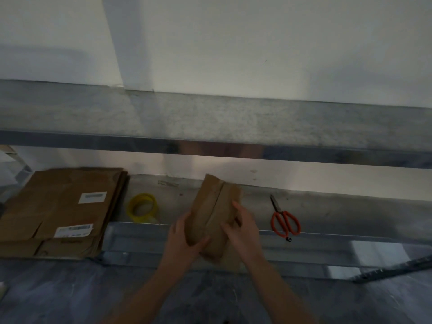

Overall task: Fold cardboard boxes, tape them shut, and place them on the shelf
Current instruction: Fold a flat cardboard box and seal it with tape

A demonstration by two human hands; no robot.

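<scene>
Box [210, 206] clasped in left hand [184, 237] and right hand [243, 228]; flaps should meet flush before tape roll [143, 218], leftward, is fetched.

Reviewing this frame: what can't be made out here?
Head view only.
- cardboard box: near end covered by the left hand and right hand; seam tape too blurred to tell.
- labels on the flat cardboard stack: print blurred.
- stack's left side: cut by frame edge.
</scene>
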